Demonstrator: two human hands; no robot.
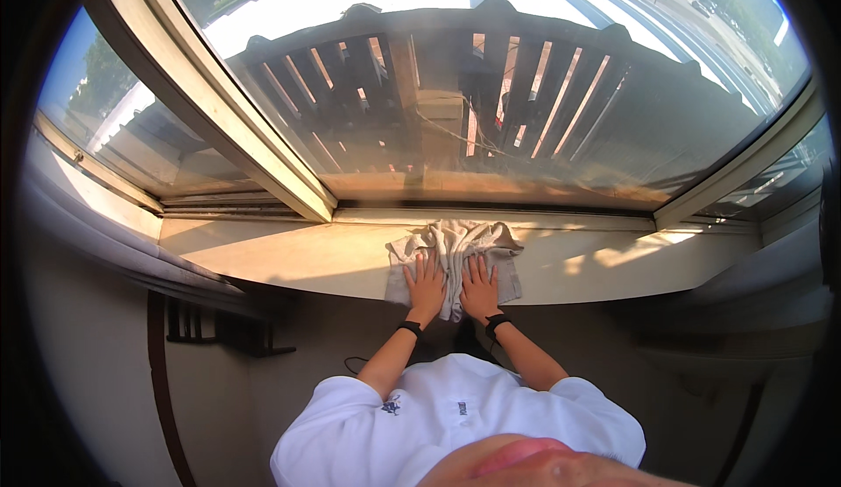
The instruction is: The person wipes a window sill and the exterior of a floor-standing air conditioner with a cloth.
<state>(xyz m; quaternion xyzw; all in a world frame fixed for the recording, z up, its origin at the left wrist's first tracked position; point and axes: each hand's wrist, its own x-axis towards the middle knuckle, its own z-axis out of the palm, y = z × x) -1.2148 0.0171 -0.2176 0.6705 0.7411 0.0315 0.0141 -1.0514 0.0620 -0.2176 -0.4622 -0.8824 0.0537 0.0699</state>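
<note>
A grey-beige towel-like cloth [453,240] lies crumpled on the cream windowsill [289,254]. Its middle is bunched into folds, and one end hangs over the sill's front edge. On the cloth's left part my left hand [427,288] rests flat, palm down, with its fingers spread toward the window. My right hand [480,291] lies the same way on the right part, thumb toward the folds. Neither hand is closed around the fabric. Both wrists wear a black band. Whatever is under the palms is hidden.
Behind the sill stands a glass window pane [368,119] in a cream frame [223,103]. A dark slatted railing [558,93] is outside. Curtains [138,224] hang at the left, and others [755,290] at the right. Dark furniture [243,332] stands low on the left.
</note>
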